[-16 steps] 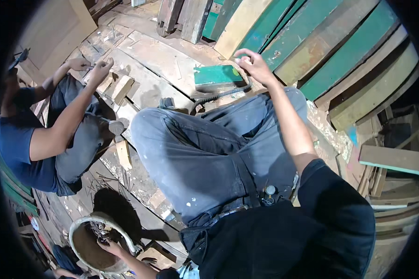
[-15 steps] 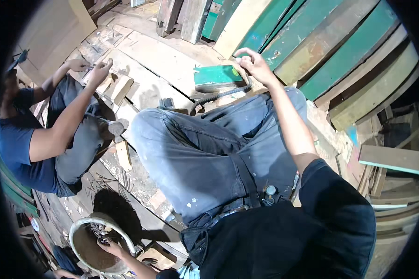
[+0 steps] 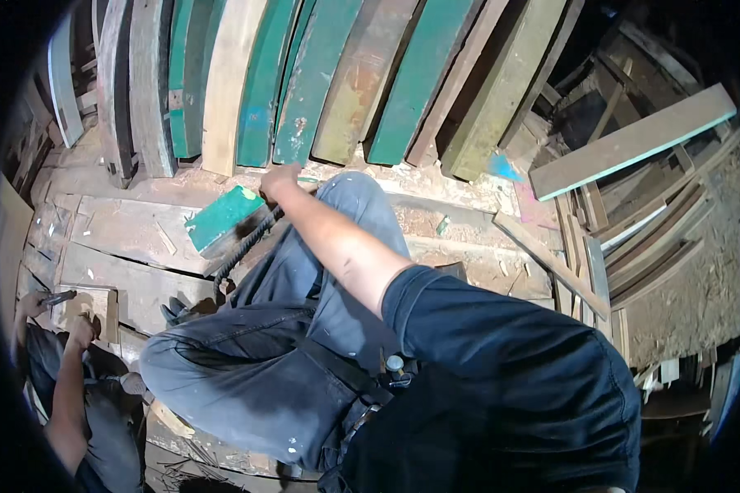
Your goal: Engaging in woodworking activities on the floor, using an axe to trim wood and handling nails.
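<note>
My right hand [image 3: 279,182] reaches out over the floorboards in front of my crossed legs, its fingers curled down. What they hold, if anything, is hidden under the hand. Close beside it lies a short wooden block [image 3: 224,218] with a green painted face. A dark twisted metal bar [image 3: 248,249] slants along the block, one end near my wrist and the other by my shin. Nothing of my left hand shows.
Green, grey and bare timber planks [image 3: 329,90] lean in a row ahead. At right lies a loose board [image 3: 633,141] above stacked wood strips [image 3: 654,246]. At left, a co-worker's hands [image 3: 80,330] are at a wooden block [image 3: 103,308], one holding a dark tool.
The view has swung right, bringing in more of the timber stack. My left hand and the bucket it was in have left the picture. My right hand has lowered and its fingers curled.
</note>
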Motion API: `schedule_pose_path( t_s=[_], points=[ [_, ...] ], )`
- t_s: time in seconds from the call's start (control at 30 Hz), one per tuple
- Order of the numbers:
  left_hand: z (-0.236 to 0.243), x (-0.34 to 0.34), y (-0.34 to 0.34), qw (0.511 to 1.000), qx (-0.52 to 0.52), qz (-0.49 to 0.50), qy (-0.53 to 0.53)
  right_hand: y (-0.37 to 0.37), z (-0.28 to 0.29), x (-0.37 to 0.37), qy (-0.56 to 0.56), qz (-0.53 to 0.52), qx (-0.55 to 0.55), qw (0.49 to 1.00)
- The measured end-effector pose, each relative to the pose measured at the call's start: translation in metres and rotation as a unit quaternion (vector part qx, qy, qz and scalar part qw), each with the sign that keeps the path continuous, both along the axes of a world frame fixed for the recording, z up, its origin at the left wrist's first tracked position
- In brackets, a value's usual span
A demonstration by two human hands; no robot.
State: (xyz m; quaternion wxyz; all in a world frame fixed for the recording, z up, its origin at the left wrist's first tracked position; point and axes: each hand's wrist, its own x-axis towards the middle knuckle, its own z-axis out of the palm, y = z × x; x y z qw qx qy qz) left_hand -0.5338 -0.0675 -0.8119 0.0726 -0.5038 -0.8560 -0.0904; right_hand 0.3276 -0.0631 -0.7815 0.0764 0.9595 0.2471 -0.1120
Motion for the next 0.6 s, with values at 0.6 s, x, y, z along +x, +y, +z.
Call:
schedule_pose_path(
  t_s=[0.6],
  points=[
    [-0.065, -0.093, -0.004, 0.966, 0.070, -0.126, -0.214, 0.022, -0.048, -0.100, -0.081, 0.416, -0.031, 0.905]
  ],
)
